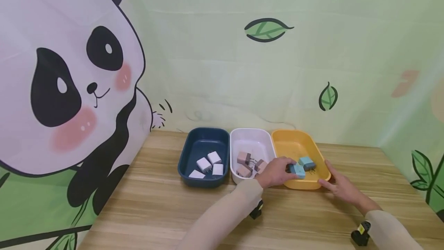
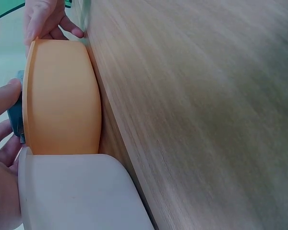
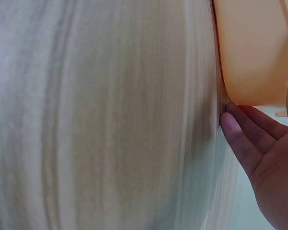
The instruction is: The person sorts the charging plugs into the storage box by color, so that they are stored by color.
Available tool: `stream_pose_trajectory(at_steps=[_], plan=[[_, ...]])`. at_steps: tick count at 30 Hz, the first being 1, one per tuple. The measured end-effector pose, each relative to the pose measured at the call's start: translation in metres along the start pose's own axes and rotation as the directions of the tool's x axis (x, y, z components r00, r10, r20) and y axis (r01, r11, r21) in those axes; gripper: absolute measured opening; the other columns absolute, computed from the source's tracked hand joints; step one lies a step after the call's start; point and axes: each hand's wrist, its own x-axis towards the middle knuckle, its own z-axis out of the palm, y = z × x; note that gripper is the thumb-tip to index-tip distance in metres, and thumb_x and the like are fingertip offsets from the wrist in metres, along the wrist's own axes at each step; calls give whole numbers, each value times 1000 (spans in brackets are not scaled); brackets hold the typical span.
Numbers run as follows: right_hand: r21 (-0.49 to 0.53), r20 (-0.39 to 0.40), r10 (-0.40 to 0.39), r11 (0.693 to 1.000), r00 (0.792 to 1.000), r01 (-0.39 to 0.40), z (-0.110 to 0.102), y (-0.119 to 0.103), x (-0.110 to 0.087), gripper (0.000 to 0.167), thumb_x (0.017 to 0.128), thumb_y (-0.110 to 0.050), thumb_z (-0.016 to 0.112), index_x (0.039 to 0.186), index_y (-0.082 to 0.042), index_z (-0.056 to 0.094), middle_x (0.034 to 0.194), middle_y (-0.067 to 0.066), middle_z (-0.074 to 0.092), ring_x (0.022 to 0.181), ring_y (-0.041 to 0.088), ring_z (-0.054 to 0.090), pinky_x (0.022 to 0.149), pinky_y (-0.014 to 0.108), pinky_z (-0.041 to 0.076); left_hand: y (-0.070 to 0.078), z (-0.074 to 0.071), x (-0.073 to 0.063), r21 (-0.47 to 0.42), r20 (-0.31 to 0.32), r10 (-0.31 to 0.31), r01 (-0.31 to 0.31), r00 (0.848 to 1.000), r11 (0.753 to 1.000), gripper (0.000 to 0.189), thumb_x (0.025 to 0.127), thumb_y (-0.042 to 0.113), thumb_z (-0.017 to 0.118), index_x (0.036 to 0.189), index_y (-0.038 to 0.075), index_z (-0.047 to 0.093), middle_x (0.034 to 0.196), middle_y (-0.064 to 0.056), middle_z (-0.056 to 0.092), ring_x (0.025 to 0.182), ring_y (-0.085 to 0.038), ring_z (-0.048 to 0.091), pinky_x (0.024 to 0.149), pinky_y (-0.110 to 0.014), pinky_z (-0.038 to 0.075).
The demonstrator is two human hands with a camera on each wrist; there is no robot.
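Note:
My left hand [image 1: 276, 171] reaches over the front left rim of the yellow tray [image 1: 290, 146] and pinches a blue plug-in charger [image 1: 298, 170] between thumb and fingers. Beside it in the tray lies a second blue charger [image 1: 306, 162], its metal prongs showing. In the left wrist view the held blue charger [image 2: 15, 112] shows at the rim, partly hidden by the thumb. At the tray's front right corner, my right hand [image 1: 343, 188] touches the outside with spread fingers. Close up, that hand's fingers [image 3: 252, 136] lie by the tray's lower edge.
A white tray [image 1: 254, 131] with several pinkish-brown chargers [image 1: 244, 171] stands against the yellow one's left side. Left of that is a dark blue tray [image 1: 204, 134] with several white chargers [image 1: 214, 157]. All rest on a wooden table [image 1: 145, 203] before a printed cloth backdrop [image 1: 208, 68].

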Motion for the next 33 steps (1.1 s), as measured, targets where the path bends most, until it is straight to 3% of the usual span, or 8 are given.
stream_pose_trajectory(at_steps=[7,14,17,21,24,33], plan=[[-4,-15,-26,1000,1000,26,0,-1,0,84,96,-34,56,147,9,5,136,41,32,121,51,40,97,61,33,1,-3,-4,-150,-1,-24,24,1000,988,42,85,26,71,122,10,62,116,3,64,103,-7,58,85,-15,43],[11,-5,-15,1000,1000,15,0,-6,-2,84,96,-35,55,147,8,3,136,40,34,119,49,43,96,60,35,-3,-11,-13,-186,-12,-2,0,1000,983,41,85,24,72,121,9,62,117,2,64,103,-4,57,86,-15,42],[8,4,5,1000,1000,-5,0,-7,-2,86,95,-38,55,147,8,2,137,40,32,120,50,42,96,61,34,-7,-16,-19,-154,3,24,-23,1000,988,41,85,27,72,121,10,62,117,3,64,103,-3,57,86,-15,43],[-9,1,4,1000,1000,-4,0,-5,-2,86,95,-38,55,147,8,3,137,40,33,120,50,41,96,62,33,-14,-23,-33,-156,40,50,-43,998,987,42,85,31,72,121,12,62,116,4,63,103,-2,55,88,-18,43],[-10,-4,-5,1000,1000,5,1,-4,-1,85,96,-37,55,147,8,4,137,40,33,120,51,41,96,62,33,-18,-32,-49,-209,66,66,-51,996,977,43,85,30,71,123,12,61,118,3,62,104,-3,53,89,-21,43],[-9,-15,-7,1000,1000,7,1,-5,-1,85,96,-35,55,147,9,3,137,41,30,121,53,38,96,64,31,-31,-53,-81,-247,44,149,-134,988,960,44,88,29,69,125,8,59,119,0,61,106,-4,55,87,-20,46]])
